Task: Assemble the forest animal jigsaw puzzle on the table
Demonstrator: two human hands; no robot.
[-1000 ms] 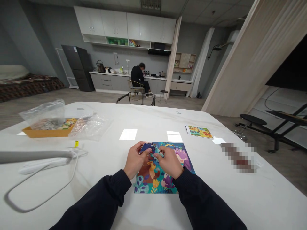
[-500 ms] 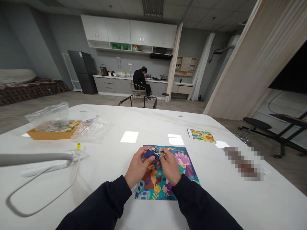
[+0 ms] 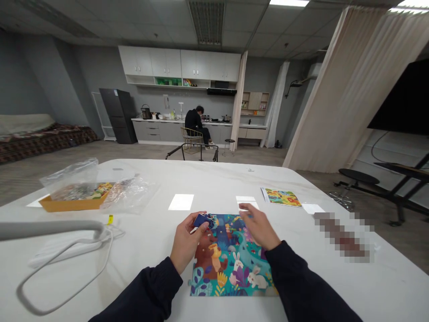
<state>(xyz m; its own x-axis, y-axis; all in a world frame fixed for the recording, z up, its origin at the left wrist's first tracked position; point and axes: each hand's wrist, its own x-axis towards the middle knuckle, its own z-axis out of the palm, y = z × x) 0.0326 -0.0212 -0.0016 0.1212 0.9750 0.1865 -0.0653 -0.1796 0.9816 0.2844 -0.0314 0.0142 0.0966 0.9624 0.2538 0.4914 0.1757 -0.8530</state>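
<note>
A colourful puzzle picture (image 3: pixel 231 273) with a bear, rabbits and plants lies on the white table. My left hand (image 3: pixel 188 239) is over its upper left corner, thumb and fingers pinching several dark blue puzzle pieces (image 3: pixel 203 219). Over the upper right part of the picture is my right hand (image 3: pixel 259 224), its fingers stretched out to the left. Nothing shows between those fingers, and the hand hides part of the picture's upper right edge.
An orange box (image 3: pixel 75 204) with pieces and clear plastic bags (image 3: pixel 129 192) is at the left. Nearer lie a grey cable (image 3: pixel 109 255) and a grey bar (image 3: pixel 50 229). A small picture card (image 3: pixel 283 197) rests at the right. A person (image 3: pixel 194 121) sits far back.
My right hand has parted from my left hand and moved right, its fingers now spread. My left hand has shifted slightly left with the blue pieces. The view has tilted up.
</note>
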